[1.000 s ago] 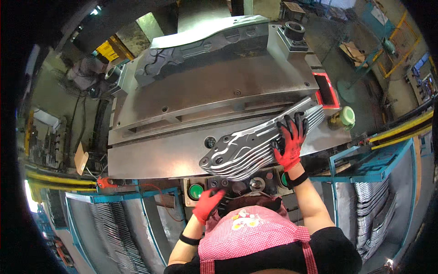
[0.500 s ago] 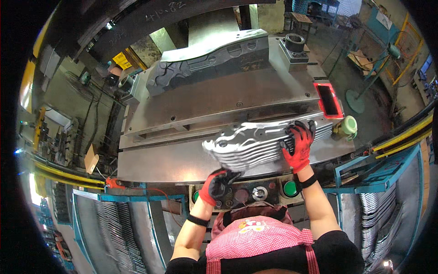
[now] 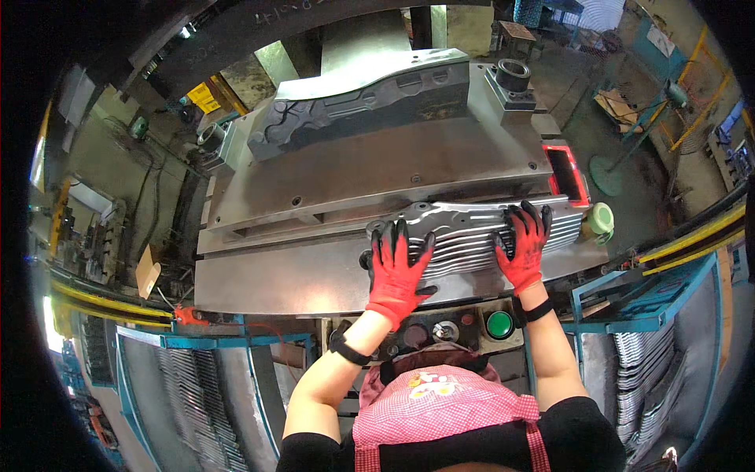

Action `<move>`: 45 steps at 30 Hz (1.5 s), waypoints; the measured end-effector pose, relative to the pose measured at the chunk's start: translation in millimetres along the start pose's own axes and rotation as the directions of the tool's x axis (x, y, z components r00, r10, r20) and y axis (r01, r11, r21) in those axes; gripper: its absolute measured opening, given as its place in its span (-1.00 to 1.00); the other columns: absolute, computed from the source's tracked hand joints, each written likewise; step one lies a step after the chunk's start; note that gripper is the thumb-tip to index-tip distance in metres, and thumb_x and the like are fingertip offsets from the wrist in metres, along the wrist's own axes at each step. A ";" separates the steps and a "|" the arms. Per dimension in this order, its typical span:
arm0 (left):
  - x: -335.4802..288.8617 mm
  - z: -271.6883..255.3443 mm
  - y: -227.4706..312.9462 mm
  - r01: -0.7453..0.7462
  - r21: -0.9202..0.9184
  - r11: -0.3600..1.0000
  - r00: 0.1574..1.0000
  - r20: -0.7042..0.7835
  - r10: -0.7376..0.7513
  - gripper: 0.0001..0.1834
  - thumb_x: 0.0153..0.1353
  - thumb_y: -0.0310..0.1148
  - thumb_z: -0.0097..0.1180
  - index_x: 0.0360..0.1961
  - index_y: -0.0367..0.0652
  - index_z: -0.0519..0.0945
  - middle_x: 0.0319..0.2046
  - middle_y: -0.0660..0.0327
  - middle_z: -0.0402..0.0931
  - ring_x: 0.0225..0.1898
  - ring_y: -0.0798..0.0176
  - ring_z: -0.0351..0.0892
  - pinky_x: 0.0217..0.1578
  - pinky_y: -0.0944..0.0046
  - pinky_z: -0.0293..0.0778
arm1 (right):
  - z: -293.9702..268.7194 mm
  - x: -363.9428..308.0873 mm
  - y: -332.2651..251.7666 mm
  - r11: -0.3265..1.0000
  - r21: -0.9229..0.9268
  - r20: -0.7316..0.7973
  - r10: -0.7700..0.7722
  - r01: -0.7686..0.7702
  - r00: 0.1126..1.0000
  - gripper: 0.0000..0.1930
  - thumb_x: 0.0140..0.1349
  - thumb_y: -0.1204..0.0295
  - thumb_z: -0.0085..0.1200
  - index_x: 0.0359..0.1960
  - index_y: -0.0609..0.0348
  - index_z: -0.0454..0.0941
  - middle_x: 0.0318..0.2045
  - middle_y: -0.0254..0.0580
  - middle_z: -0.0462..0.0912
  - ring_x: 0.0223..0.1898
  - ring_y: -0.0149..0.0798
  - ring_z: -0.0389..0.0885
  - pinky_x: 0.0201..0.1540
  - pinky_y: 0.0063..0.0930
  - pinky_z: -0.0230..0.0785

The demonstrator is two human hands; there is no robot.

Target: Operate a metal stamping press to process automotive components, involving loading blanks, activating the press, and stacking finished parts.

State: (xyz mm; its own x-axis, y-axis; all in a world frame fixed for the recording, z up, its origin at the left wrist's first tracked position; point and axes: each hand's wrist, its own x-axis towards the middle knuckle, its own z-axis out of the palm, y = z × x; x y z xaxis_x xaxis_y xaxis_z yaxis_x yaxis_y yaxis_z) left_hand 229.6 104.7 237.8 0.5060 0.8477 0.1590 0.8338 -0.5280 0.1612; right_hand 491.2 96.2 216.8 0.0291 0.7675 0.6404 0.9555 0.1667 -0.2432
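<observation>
A stack of long stamped metal panels [image 3: 464, 250] with wavy edges lies at the front of the steel press bed [image 3: 267, 275], several thick and slightly fanned. On its left end rests my left hand [image 3: 395, 275], in a red and black work glove, fingers spread and pointing away from me, thumb out to the right. My right hand [image 3: 522, 248], gloved alike, lies over the stack's right part, with fingers stretched across the top panel and thumb apart. The stack's far left corner is partly hidden under my left fingers. Neither hand is closed round a panel.
Behind stands a shaped steel die [image 3: 370, 102], with guide posts [image 3: 513, 77] beside it. Right of the stack are a red-framed phone-like device [image 3: 566, 175] and a pale green round object [image 3: 601, 220]. A green push button [image 3: 499, 324] and blue racks [image 3: 212, 340] of panels sit nearer me.
My left hand has come up from the front edge onto the stack's left end, its fingers opening out. My right hand stays on the right part; the stack shifted slightly right.
</observation>
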 end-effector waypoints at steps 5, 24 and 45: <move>-1.1 39.5 -17.4 -0.052 0.106 0.993 0.997 -0.046 0.057 -0.14 -0.31 -0.14 0.34 0.15 0.38 0.30 0.24 -0.14 -0.08 0.23 -0.41 -0.15 0.15 -0.42 -0.21 | -15.9 26.9 1.3 0.998 0.000 0.304 -0.060 0.063 0.951 -0.29 -0.19 0.10 0.21 0.05 0.11 0.32 0.05 0.00 0.31 0.19 0.04 0.12 0.29 0.03 -0.23; -42.9 38.1 -30.2 0.020 -0.254 0.967 0.962 -0.258 -0.088 -0.34 -0.15 -0.14 0.23 0.08 0.11 0.37 0.15 -0.28 -0.02 0.22 -0.37 -0.13 0.20 -0.31 -0.19 | -15.7 99.0 -15.3 0.969 0.188 0.767 -0.247 0.161 0.592 0.14 -0.52 0.13 0.38 0.23 0.22 0.08 0.08 0.21 0.29 0.12 0.13 0.25 0.18 -0.15 0.07; -205.5 8.9 -152.4 0.808 -0.139 0.572 0.542 -0.204 -0.815 0.06 -0.21 -0.15 0.30 0.28 -0.22 -0.03 0.25 -0.25 -0.19 0.28 -0.33 -0.25 0.23 -0.19 -0.21 | 209.0 283.1 -181.6 0.763 -0.467 -0.010 -0.510 0.447 0.860 -0.29 -0.08 0.43 0.02 0.22 -0.07 0.13 0.02 -0.15 0.29 0.06 -0.12 0.23 0.16 -0.15 0.06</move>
State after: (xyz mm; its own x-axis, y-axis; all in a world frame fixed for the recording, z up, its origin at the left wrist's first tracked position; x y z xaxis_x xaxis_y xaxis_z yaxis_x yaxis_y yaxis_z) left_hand 0.5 11.5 171.9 -0.4501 0.8798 0.1531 0.8555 0.3756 0.3565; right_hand 264.5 412.6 290.0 -0.4593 0.5693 0.6819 0.8792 0.1816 0.4406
